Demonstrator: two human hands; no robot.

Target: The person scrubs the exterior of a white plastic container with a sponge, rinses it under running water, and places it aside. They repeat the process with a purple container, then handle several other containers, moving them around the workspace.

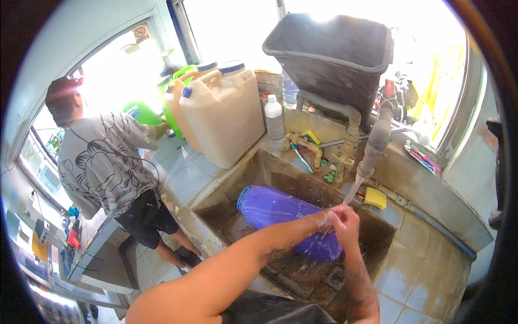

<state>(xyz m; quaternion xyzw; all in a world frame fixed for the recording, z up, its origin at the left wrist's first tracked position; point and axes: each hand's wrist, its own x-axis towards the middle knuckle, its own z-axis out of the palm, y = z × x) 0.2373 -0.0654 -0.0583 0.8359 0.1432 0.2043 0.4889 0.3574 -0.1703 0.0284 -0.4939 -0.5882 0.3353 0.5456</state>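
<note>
My left hand (328,220) and my right hand (347,227) are pressed together under a stream of running water (354,189). The water falls from a weathered pipe faucet (371,156) with a red handle. White suds or splashes show on my left wrist. Overlapping fingers hide whether anything lies between the palms. Below my hands, a purple container (275,208) with a dark ribbed end lies on its side in the stained tiled sink (234,229). My left forearm crosses in front of part of it. A drain (335,278) shows in the sink floor.
Large beige jerrycans (222,117) and a white-capped bottle (274,121) stand behind the sink. A black plastic bin (327,60) sits above the pipes. A yellow sponge (375,198) and a toothbrush (302,158) lie near the rim. Another person (109,162) stands at the left counter.
</note>
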